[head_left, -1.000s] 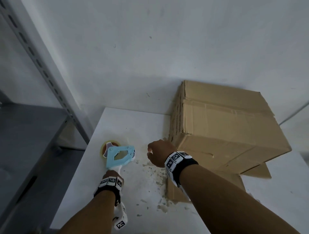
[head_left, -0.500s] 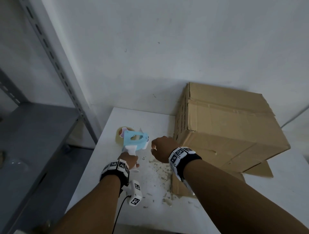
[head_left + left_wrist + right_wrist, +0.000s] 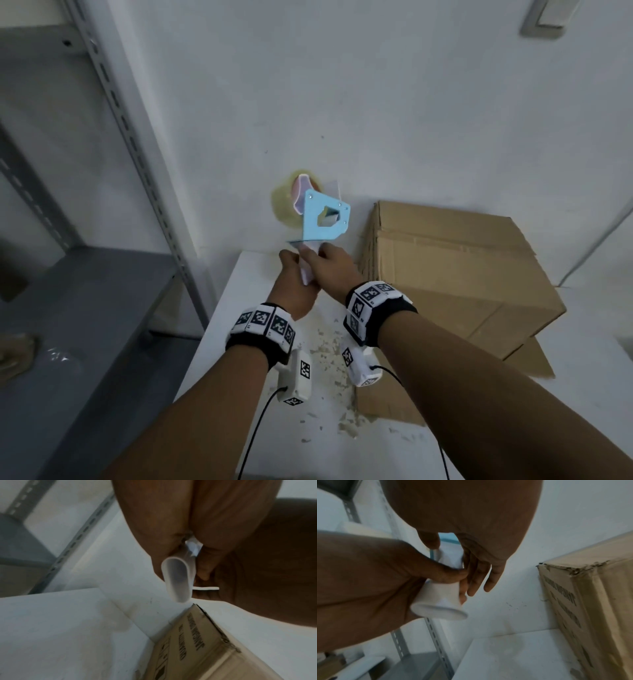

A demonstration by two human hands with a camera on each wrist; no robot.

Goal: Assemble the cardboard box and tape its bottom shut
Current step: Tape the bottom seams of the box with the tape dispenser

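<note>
Head view shows the tape dispenser point(image 3: 323, 219), light blue with a yellowish tape roll point(image 3: 284, 205) behind it, raised off the surface point(image 3: 233, 329) against the wall, just left of the cardboard box point(image 3: 455, 274). Its white handle point(image 3: 307, 270) points down between the two hands. The left hand point(image 3: 295, 284) grasps the handle, fingers curled round it; in the right wrist view the thumb lies across the handle point(image 3: 440, 599) with the butt end sticking out below the palm point(image 3: 368, 581). The right hand point(image 3: 334, 269) meets the handle from the right; its fingers point(image 3: 477, 574) hang fairly straight beside the upper part, thumb on the opposite side, so it touches rather than grips, though the contact is partly hidden. The box point(image 3: 590, 601) stands on the white surface against the wall, assembled, its flaps closed on top, one loose flap point(image 3: 527, 356) lying flat on the near side. Paper scraps point(image 3: 329, 346) litter the surface beneath the wrists. A grey metal shelf point(image 3: 85, 308) stands to the left
</note>
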